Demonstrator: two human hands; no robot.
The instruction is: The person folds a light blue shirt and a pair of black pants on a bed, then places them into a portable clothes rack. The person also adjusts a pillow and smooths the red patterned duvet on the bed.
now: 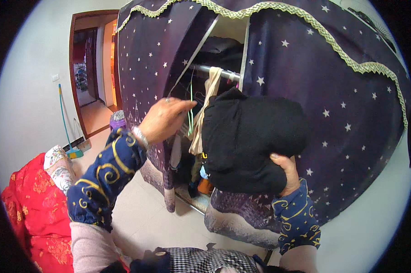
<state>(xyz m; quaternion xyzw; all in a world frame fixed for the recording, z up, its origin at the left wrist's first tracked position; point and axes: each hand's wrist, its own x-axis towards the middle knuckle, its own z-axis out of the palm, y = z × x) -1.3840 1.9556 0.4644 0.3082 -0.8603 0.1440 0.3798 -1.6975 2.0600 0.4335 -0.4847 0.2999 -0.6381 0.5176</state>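
My right hand grips a folded black garment from below, its thumb on the near side. The garment is held up before the gap between the curtains of a fabric wardrobe. My left hand is at the edge of the left dark curtain with white stars; its fingertips look pinched on that edge. The right curtain hangs behind the garment. Inside the gap are a metal rail, a beige cloth strip hanging from it, a green cord and dark clothes above.
A bed or seat with a red floral quilt lies at the lower left. Beyond it a broom leans on the wall by an open doorway. A purple container stands beside the wardrobe. The wardrobe's bottom bar runs near the floor.
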